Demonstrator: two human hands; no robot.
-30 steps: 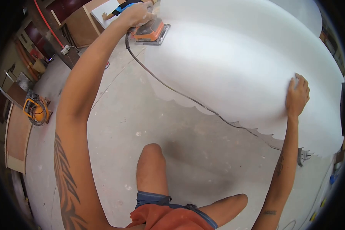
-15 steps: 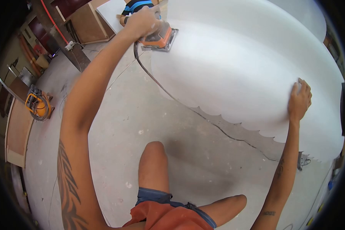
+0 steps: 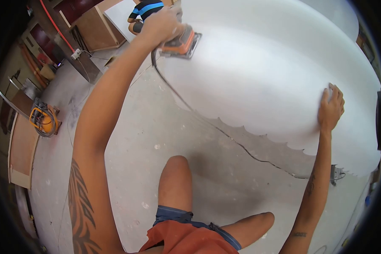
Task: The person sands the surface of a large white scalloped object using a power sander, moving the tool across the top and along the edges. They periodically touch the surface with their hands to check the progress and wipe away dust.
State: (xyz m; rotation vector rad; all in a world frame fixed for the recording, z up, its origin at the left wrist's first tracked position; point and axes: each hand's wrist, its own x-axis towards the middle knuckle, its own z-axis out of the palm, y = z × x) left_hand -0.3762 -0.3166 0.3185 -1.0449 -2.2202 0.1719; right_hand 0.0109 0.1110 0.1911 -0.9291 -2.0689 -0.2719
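Smoothly curved panel (image 3: 258,80), boxy orange sander (image 3: 183,45)

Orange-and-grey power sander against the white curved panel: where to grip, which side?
Probably the sander by its upper body, from the side away from the panel, where the left hand sits: the flat pad faces the panel, and the black cord exits at lower left.

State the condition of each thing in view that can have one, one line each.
Left hand: closed on the sander.
Sander: held, pad against the white panel; running or not, cannot tell.
Right hand: open, resting on the white panel.
White panel: curved, lower edge scalloped.
Cord: attached to the sander, uncoiled.
Yellow machine: standing on the floor.
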